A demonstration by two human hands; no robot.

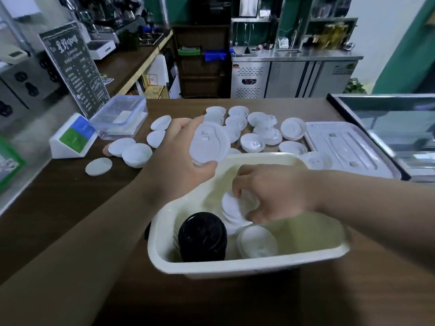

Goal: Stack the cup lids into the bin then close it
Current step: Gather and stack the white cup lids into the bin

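The left hand (186, 147) grips a white lid (209, 144) above the cream bin's (235, 267) far-left rim; the right hand's (270, 194) fingers pinch a lid stack (231, 210) inside (black lids (202, 234) beside it). Loose lids (237, 123) crowd the bench (58, 208) beyond; the bin's right half lies open.

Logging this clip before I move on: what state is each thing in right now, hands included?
Left hand: raised over the bin, gripping a white lid.
Right hand: inside the bin, fingers on a stack of white lids.
Bin: open.
Bin cover: lying flat on the counter.
Black lids: stacked in the bin.
Loose lids: scattered on the counter.
Clear container: uncovered.
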